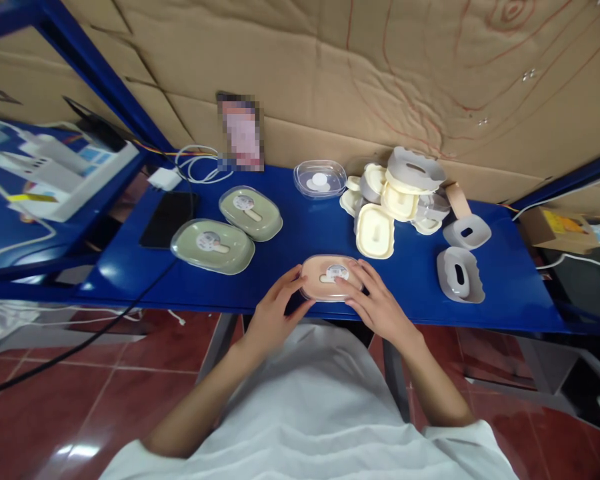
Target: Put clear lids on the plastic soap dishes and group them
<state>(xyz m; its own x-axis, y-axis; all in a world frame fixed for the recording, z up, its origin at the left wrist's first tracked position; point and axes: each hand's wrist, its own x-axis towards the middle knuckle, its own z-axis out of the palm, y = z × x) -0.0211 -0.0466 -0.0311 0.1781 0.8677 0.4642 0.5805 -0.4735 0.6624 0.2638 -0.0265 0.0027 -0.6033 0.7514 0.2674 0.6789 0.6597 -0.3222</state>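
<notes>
At the front edge of the blue table, a peach oval plastic box (pixel 314 280) with a transparent lid sits between my two hands. A round printed sticker (pixel 337 273) is on its top, beside a small pale tab. My left hand (pixel 279 303) grips the left end, thumb at the near edge and fingers at the far side. On the right end rests my right hand (pixel 379 300), its fingers curled around the rim and one touching near the sticker. What lies under the box is hidden.
Two green lidded boxes (pixel 213 247) lie left, near a black flat device (pixel 167 220). A transparent lid (pixel 320 179) and a pile of cream and grey parts (pixel 376 230) stand behind. Grey holders (pixel 460 275) sit right. A blurred-out phone-like item (pixel 242 132) leans on cardboard.
</notes>
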